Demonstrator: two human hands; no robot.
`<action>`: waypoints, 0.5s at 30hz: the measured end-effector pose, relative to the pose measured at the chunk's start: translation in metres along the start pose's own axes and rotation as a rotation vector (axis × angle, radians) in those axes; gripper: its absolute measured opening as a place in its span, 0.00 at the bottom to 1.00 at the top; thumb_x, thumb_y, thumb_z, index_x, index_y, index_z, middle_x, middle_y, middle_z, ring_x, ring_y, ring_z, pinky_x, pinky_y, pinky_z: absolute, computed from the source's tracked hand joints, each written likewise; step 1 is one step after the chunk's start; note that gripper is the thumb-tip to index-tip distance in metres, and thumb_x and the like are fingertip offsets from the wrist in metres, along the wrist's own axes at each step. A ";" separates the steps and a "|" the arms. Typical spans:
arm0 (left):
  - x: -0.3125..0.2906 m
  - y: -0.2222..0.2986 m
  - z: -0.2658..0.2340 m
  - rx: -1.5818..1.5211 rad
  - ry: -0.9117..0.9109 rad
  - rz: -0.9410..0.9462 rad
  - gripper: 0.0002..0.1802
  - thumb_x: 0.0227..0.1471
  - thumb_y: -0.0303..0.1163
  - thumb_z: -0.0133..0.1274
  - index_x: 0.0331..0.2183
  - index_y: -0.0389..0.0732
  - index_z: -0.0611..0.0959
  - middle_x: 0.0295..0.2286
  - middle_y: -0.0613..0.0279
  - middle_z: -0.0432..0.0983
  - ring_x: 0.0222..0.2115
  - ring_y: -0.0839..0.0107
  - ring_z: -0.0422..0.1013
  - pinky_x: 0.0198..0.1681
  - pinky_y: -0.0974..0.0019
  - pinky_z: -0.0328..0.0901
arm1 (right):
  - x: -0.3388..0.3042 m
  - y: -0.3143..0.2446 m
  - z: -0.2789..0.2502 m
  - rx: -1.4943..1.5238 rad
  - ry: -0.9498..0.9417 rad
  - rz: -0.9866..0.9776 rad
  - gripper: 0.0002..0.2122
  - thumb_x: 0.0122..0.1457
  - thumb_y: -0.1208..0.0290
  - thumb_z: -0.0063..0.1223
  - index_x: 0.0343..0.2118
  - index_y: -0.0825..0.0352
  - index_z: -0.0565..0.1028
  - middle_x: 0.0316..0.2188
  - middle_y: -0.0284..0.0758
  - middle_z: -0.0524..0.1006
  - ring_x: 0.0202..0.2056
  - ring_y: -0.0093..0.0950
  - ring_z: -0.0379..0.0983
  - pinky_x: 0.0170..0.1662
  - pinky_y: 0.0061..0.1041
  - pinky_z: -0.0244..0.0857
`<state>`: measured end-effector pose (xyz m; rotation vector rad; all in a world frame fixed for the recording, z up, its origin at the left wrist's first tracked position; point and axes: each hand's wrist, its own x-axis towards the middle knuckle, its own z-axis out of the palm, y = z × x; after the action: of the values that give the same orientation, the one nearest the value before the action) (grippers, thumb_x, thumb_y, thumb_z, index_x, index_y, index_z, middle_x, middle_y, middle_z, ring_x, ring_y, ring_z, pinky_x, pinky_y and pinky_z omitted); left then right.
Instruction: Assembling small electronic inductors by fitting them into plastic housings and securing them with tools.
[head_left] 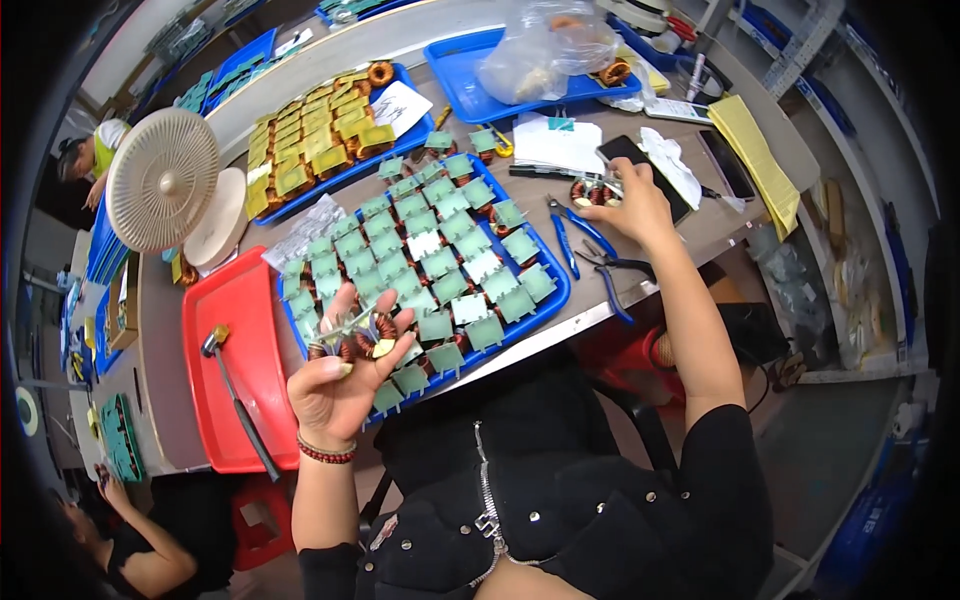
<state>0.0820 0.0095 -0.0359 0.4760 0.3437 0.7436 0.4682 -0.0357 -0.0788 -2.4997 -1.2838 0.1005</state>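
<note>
My left hand, palm up above the near left part of a blue tray, holds several copper-wound coils. A thin pale board edge shows at the top of that cluster between my fingers. The tray is filled with rows of small green boards with copper coils beneath them. Farther right, my right hand closes its fingers around another group of copper coils, low over the table. Just left of it lie blue-handled pliers; a second pair of pliers lies below the wrist.
A red tray with a hammer lies left, beside a fan. Behind are yellow-topped coils in a tray and a blue tray with a plastic bag. A phone lies by my right hand. Other people sit left.
</note>
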 end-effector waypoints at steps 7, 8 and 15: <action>0.010 0.018 -0.019 0.023 0.162 -0.148 0.31 0.41 0.23 0.45 0.51 0.38 0.62 0.49 0.35 0.58 0.50 0.38 0.56 0.53 0.44 0.55 | 0.007 -0.015 0.010 0.037 -0.063 -0.062 0.37 0.35 0.49 0.63 0.50 0.54 0.61 0.42 0.45 0.66 0.40 0.44 0.69 0.42 0.35 0.65; 0.012 0.019 -0.020 0.019 0.159 -0.158 0.30 0.42 0.23 0.44 0.51 0.38 0.62 0.49 0.35 0.58 0.50 0.37 0.57 0.52 0.44 0.56 | 0.010 -0.012 0.012 -0.013 -0.086 -0.072 0.35 0.36 0.49 0.63 0.50 0.53 0.62 0.41 0.45 0.66 0.40 0.43 0.70 0.42 0.35 0.65; 0.026 0.032 -0.014 0.287 0.235 -0.268 0.26 0.45 0.20 0.40 0.50 0.36 0.63 0.45 0.40 0.64 0.45 0.49 0.66 0.43 0.49 0.67 | 0.005 -0.021 0.016 -0.072 -0.008 -0.186 0.28 0.40 0.49 0.60 0.44 0.56 0.69 0.37 0.41 0.68 0.37 0.41 0.71 0.38 0.34 0.66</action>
<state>0.0757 0.0524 -0.0339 0.5999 0.7264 0.4903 0.4512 -0.0159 -0.0870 -2.4265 -1.5412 0.0203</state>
